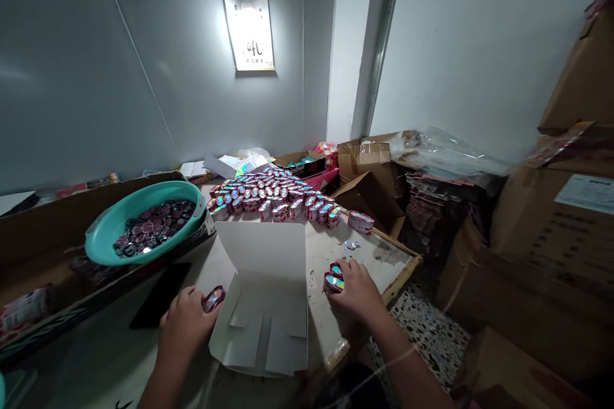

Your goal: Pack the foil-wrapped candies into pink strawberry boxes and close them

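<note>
An open white box (271, 307) stands on the table between my hands, its lid raised at the far side and nothing visible inside. My left hand (188, 319), at the box's left side, has its fingers around a small shiny pink package (213, 298). To the right of the box, my right hand (354, 287) grips small pink packages with shiny tops (334, 278). Beyond the box, many similar packages (273, 192) stand in rows. One more package (361, 222) sits apart at their right end.
A turquoise basin (103, 236) of small round pieces rests at the left on a long carton (144, 278). A dark flat object (160, 295) lies near my left hand. Cardboard boxes (532, 268) are stacked at the right, beyond the table's wooden edge (405, 271).
</note>
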Available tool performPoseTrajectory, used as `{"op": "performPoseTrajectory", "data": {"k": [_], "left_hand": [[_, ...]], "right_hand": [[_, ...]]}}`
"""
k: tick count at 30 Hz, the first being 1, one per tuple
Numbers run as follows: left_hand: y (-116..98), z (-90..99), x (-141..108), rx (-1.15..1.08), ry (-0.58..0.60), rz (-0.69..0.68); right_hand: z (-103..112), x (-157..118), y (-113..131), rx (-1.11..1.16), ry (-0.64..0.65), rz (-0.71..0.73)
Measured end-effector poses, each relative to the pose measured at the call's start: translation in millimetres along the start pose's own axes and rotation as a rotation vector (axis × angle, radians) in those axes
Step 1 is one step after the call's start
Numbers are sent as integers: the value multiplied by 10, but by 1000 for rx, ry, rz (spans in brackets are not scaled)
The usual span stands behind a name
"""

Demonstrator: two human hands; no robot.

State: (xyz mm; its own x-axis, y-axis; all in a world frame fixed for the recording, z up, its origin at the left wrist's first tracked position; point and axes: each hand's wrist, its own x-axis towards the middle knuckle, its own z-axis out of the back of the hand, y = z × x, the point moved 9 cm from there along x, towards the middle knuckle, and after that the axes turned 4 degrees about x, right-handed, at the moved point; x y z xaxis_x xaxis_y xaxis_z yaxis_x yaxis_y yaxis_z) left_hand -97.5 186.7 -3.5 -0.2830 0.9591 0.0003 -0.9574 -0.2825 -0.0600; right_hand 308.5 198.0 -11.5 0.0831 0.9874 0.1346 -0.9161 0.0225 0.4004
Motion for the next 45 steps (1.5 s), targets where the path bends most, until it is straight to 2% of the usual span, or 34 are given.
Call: {"op": "performPoseTrajectory", "data": {"k": [5, 9, 15, 18, 21, 24, 26, 28, 30, 32, 34, 36, 39, 42, 45], "left_hand": [[74, -35, -128, -97, -58, 6], [224, -110, -199, -143, -121, 112], [381, -302, -169, -173, 1, 151], [391, -303, -137, -228, -14, 89], [475, -226, -135, -428, -86, 59], [722, -95, -209, -647, -93, 181], [834, 116, -295, -708, -105, 217], [802, 437, -377, -725, -149, 147], [546, 778, -437, -720, -171, -52], [64, 1056, -495, -643, -156, -358], [-500, 1160, -548, -473, -96, -650], [-985, 1054, -535, -303, 26, -840], [-1472, 754, -442, -211, 195, -1012], [-1681, 444, -288, -134, 249, -1066], [-1715, 257, -131, -21, 198, -1046]], "right_hand": [[13, -5, 9, -1, 16, -22], [17, 0, 26, -14, 53, -12], [-34, -57, 49, -52, 76, 30], [-49, -116, 41, -55, 90, 29], [-21, -201, 68, 37, 117, 78], [55, -297, 95, 195, 124, 164], [119, -338, 60, 255, 85, 183], [155, -358, 12, 277, 38, 175], [140, -361, -5, 271, 21, 161], [76, -357, 38, 231, 58, 165], [14, -348, 107, 163, 107, 176], [-6, -336, 160, 113, 131, 178], [21, -337, 170, 117, 128, 156], [43, -391, 136, 142, 118, 140], [49, -454, 105, 133, 93, 140]]}}
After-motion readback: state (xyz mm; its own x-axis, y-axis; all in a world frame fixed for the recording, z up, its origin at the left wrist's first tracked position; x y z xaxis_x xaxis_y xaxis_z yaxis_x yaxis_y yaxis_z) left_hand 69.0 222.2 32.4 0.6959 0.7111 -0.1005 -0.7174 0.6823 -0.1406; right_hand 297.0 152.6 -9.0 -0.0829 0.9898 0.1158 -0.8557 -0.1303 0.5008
